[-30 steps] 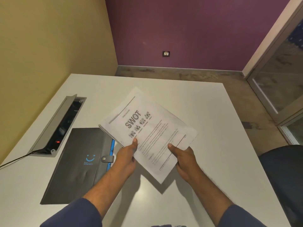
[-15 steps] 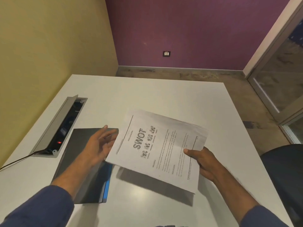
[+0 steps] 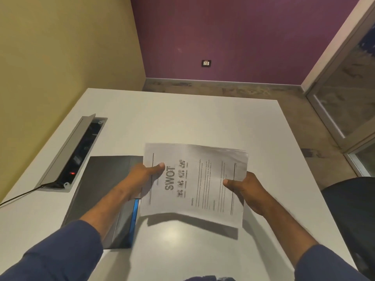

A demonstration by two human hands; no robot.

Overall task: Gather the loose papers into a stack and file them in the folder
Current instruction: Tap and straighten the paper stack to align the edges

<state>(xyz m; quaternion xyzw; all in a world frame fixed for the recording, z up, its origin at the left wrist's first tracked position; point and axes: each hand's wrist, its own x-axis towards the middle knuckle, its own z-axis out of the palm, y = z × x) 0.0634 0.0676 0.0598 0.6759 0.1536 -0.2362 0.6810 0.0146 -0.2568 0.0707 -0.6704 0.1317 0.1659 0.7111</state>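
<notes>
A stack of white papers [image 3: 203, 179] with "SWOT" printed on the top sheet hangs above the white table [image 3: 192, 122], turned sideways. My left hand [image 3: 145, 175] grips its left edge, thumb on top. At the right edge my right hand [image 3: 243, 189] pinches the stack the same way. The dark folder [image 3: 105, 179] with a blue inner edge lies shut on the table to the left, partly under my left forearm and the papers.
An open grey cable box [image 3: 71, 151] with a red light sits in the table at the left, a cable trailing off the left edge. A dark chair [image 3: 349, 220] stands at the right. Yellow and purple walls bound the room.
My left hand came off the folder and took hold of the left edge of the papers. The stack turned further, so its text now runs sideways, and moved slightly right.
</notes>
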